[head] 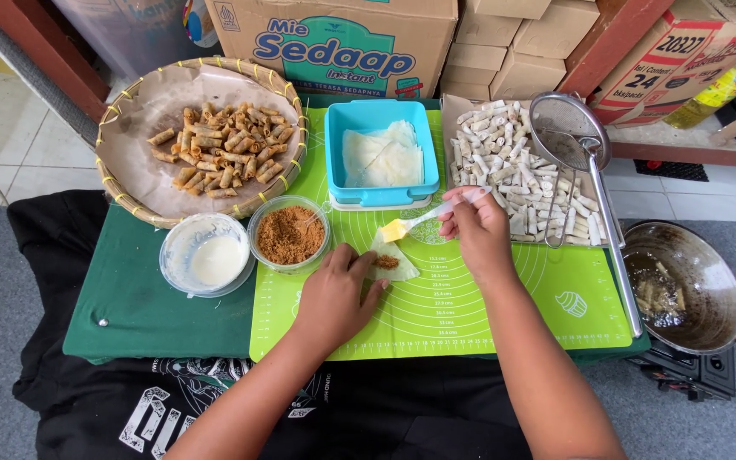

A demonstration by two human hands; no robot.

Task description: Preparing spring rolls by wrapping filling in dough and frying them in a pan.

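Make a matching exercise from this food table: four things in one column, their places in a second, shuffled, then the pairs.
Things:
1. silicone brush
2. folded wrapper
3. fried rolls
4. wire skimmer

Places:
A. in the woven bamboo tray
B. over the tray of uncooked rolls
C. in the right hand
D. under the left hand fingers, on the green mat

Pairs: 1-C, 2-D, 3-A, 4-B

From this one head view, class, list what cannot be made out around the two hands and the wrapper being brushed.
- Wrapper: its near-left part is hidden under the left hand.
- Filling: too small to identify.
- Brush: its handle end is hidden in the right hand.
- Wok: cut off by the right edge; its contents are too small to tell.
- Bottle: top cut off by the edge.
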